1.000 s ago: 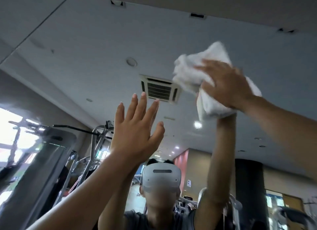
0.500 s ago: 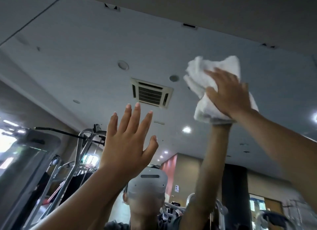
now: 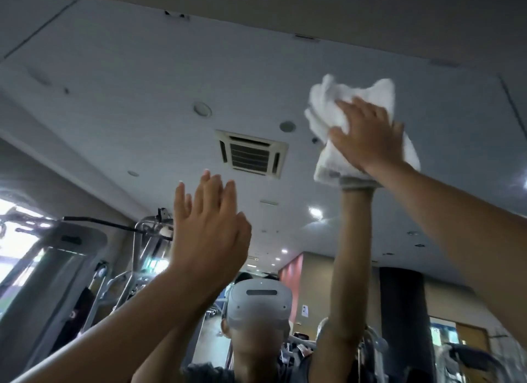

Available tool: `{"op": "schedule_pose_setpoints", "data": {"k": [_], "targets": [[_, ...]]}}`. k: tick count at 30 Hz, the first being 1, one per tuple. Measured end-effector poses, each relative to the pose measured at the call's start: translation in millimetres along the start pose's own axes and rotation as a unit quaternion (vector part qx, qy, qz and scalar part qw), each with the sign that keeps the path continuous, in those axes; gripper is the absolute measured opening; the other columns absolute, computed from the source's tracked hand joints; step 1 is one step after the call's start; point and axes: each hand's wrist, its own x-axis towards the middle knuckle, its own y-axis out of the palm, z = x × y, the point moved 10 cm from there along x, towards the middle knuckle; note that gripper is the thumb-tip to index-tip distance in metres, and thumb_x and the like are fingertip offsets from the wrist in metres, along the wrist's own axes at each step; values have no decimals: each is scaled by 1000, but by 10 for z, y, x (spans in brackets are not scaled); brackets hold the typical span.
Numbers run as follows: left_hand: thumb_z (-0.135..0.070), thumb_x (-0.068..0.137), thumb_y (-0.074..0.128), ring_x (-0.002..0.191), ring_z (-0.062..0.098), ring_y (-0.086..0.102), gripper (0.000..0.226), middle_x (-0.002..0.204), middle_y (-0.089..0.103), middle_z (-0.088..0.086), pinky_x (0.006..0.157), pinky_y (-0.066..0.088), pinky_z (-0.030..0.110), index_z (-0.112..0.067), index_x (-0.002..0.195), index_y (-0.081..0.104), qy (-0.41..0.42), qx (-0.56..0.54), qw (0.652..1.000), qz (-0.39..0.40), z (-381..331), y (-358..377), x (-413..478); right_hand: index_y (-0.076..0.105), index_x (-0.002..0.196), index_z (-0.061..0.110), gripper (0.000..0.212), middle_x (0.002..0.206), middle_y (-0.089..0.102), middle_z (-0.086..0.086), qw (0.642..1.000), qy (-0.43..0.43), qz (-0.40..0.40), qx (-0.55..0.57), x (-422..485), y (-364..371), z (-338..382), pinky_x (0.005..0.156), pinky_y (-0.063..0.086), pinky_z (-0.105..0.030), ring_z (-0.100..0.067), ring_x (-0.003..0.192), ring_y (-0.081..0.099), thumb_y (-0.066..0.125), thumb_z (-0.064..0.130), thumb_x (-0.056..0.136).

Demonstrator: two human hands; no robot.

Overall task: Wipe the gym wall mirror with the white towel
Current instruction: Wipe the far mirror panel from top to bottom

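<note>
Glossy gym wall mirror (image 3: 142, 97) reflects grey ceiling (image 3: 119, 54). Flat-fingered right-hand grip (image 3: 368, 137) presses crumpled white terry towel (image 3: 323, 103) against it; left-hand grip (image 3: 205, 234) lies spread, fingers straight.

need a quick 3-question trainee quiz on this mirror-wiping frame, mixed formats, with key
1. Which hand presses the white towel against the mirror? A. left, B. right, C. both.
2. True or false: the left hand is curled into a fist.
3. Fill in: in the picture, the ceiling vent reflected in the mirror lies to the ___ of the towel.

Key
1. B. The right hand lies flat on the towel, high on the glass.
2. False. Its fingers are straight and it holds nothing.
3. left
</note>
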Motion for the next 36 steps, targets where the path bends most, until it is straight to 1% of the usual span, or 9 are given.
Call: {"op": "schedule_pose_setpoints", "data": {"k": [3, 6, 10, 14, 17, 20, 24, 31, 36], "targets": [[-34, 97, 9, 155, 27, 1, 67, 166, 15, 15, 121, -15, 50, -6, 158, 15, -6, -15, 1000, -1, -369, 28, 126, 35, 150, 32, 59, 158, 33, 0, 998, 56, -28, -31, -74, -11, 106, 109, 23, -53, -27, 141, 30, 42, 50, 94], [-33, 95, 13, 154, 28, 13, 68, 161, 27, 17, 122, -7, 49, -3, 155, 27, -19, -65, 997, -39, -665, 30, 149, 31, 153, 39, 63, 163, 27, 4, 993, -114, 11, -7, -424, 75, 470, 111, 20, -53, -21, 147, 25, 35, 54, 91], [-48, 94, 6, 154, 23, -11, 76, 168, 0, 13, 122, -14, 47, -10, 159, 6, -26, -62, 998, -6, -790, 245, 54, 43, 147, 40, 66, 158, 39, 7, 930, -362, 57, 24, -708, -7, 336, 105, 26, -47, -17, 144, 33, 38, 47, 82], [-58, 94, 7, 152, 19, -23, 80, 166, -16, 8, 120, -19, 46, -15, 159, -6, -18, -45, 999, 1, -784, 257, 41, 45, 146, 36, 65, 155, 42, 4, 996, -75, -31, 31, -210, -152, -588, 109, 30, -55, -24, 141, 37, 29, 49, 84], [-60, 92, 7, 152, 19, -21, 81, 167, -15, 7, 120, -19, 47, -17, 160, -4, -18, -41, 999, 2, -785, 246, 44, 43, 147, 31, 56, 155, 39, 2, 996, 61, -68, -16, -273, -159, -516, 107, 25, -49, -24, 141, 34, 39, 45, 93], [-61, 91, 6, 153, 18, -17, 82, 168, -11, 6, 121, -17, 49, -18, 161, -1, -22, -35, 999, 4, -784, 228, 34, 35, 151, 37, 61, 161, 30, 5, 995, -100, 1, 5, -628, -23, -16, 110, 18, -49, -18, 147, 25, 35, 49, 91], [-61, 91, 5, 154, 19, -16, 82, 168, -8, 6, 121, -14, 49, -18, 160, 1, -24, -36, 999, 0, -791, 222, 27, 42, 147, 43, 67, 159, 37, 10, 930, -358, 72, 32, -993, -66, 55, 105, 22, -48, -16, 145, 33, 38, 46, 80], [-59, 93, 8, 155, 26, -2, 81, 167, 7, 14, 122, -9, 49, -12, 159, 16, -5, -32, 999, -10, -835, 202, 16, 39, 148, 35, 56, 159, 33, 6, 997, 60, -34, -25, -257, -146, -721, 108, 24, -50, -20, 145, 29, 39, 45, 93], [-43, 97, 26, 147, 40, 31, 65, 153, 40, 27, 119, 13, 62, -4, 146, 45, 86, 32, 995, -38, -1020, 135, 18, 37, 150, 42, 67, 160, 33, 11, 954, -287, 78, 31, -1000, -18, -75, 111, 17, -52, -15, 148, 28, 37, 50, 83]]}}
